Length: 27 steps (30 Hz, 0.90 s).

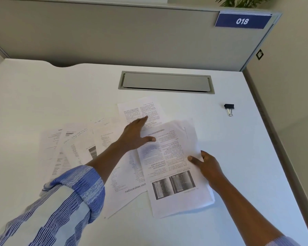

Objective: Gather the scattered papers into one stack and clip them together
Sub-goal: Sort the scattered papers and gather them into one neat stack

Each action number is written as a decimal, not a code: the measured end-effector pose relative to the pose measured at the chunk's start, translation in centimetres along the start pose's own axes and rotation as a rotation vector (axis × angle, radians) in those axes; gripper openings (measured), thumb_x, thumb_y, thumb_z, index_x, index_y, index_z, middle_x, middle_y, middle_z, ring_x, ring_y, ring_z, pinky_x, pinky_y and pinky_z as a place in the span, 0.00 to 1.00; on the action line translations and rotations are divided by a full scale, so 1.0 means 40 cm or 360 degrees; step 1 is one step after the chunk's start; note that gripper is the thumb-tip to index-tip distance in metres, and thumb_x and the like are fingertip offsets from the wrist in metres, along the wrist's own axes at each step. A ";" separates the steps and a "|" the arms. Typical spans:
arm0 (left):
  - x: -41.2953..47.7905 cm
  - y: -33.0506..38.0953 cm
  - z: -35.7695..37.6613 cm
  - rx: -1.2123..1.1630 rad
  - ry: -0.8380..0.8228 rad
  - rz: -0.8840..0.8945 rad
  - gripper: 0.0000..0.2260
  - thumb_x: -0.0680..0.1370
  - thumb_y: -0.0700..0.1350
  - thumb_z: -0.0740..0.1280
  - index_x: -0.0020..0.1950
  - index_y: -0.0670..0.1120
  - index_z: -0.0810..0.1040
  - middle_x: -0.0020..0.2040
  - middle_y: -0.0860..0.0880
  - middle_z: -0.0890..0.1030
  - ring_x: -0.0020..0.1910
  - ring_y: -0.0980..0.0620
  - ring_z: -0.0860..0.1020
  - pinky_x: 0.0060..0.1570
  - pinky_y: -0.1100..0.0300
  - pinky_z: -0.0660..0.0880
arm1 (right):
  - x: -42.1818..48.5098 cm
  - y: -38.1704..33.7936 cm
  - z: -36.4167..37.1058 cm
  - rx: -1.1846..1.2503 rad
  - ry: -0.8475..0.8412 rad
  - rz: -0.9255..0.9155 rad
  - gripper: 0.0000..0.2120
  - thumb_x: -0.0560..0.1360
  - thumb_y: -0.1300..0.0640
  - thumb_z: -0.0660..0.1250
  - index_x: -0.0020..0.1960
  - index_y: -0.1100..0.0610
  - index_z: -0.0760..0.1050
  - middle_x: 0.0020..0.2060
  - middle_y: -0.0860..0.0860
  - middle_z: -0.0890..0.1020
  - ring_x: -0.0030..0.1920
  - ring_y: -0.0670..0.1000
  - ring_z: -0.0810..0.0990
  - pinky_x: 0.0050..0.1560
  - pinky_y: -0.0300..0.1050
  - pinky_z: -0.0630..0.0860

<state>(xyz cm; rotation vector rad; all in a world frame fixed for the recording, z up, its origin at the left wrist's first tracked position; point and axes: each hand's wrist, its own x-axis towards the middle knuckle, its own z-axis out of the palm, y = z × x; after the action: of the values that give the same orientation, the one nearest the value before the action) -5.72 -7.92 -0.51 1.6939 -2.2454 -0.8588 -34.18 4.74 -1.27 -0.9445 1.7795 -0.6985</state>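
Printed white papers lie spread over the white desk (43, 96). A small stack (169, 167) with two dark pictures near its bottom sits at centre right. My right hand (205, 165) pinches the stack's right edge, thumb on top. My left hand (136, 133) reaches forward with straight fingers, fingertips resting on a far sheet of text (149, 108) and thumb on the stack's top-left part. Several more sheets (75, 144) fan out to the left, partly under my left forearm. A black binder clip (229, 108) lies alone at the far right.
A grey cable hatch (165, 82) is set into the desk behind the papers. A grey partition (114, 36) with a blue "018" sign (242, 21) closes off the back. The desk's right edge (274, 139) runs close past the clip.
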 end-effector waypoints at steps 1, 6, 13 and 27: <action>0.014 0.013 -0.009 -0.0049 -0.0050 -0.0022 0.41 0.71 0.63 0.72 0.78 0.50 0.62 0.73 0.48 0.71 0.72 0.46 0.68 0.72 0.48 0.63 | -0.002 -0.004 -0.001 0.0017 -0.0021 -0.0004 0.10 0.73 0.50 0.76 0.50 0.53 0.82 0.41 0.48 0.88 0.41 0.50 0.87 0.42 0.45 0.82; 0.045 0.048 -0.044 -0.0046 -0.0146 0.0014 0.11 0.72 0.52 0.75 0.47 0.47 0.80 0.38 0.53 0.78 0.40 0.49 0.75 0.35 0.60 0.66 | -0.013 -0.016 0.002 0.0017 0.0061 -0.0039 0.15 0.75 0.44 0.73 0.41 0.55 0.78 0.32 0.46 0.84 0.30 0.48 0.79 0.33 0.41 0.72; 0.028 0.012 -0.116 -0.0095 0.0123 -0.0238 0.18 0.76 0.44 0.71 0.30 0.41 0.70 0.29 0.48 0.70 0.30 0.50 0.68 0.33 0.59 0.62 | 0.001 0.020 0.007 0.0140 0.0152 -0.0009 0.19 0.78 0.41 0.66 0.45 0.57 0.80 0.36 0.54 0.85 0.37 0.59 0.82 0.43 0.50 0.77; -0.084 0.019 -0.079 -0.1884 0.0555 -0.1075 0.09 0.77 0.30 0.66 0.52 0.41 0.77 0.52 0.42 0.80 0.50 0.41 0.80 0.52 0.45 0.79 | 0.017 0.026 0.075 0.1103 0.0104 0.0459 0.14 0.82 0.63 0.62 0.67 0.59 0.75 0.62 0.61 0.82 0.64 0.62 0.79 0.62 0.61 0.77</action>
<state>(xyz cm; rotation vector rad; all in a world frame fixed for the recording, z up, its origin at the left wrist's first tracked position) -3.72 -5.71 3.09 1.6671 -0.5697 -1.4392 -31.85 4.61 -3.54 -0.1967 1.5136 -1.0632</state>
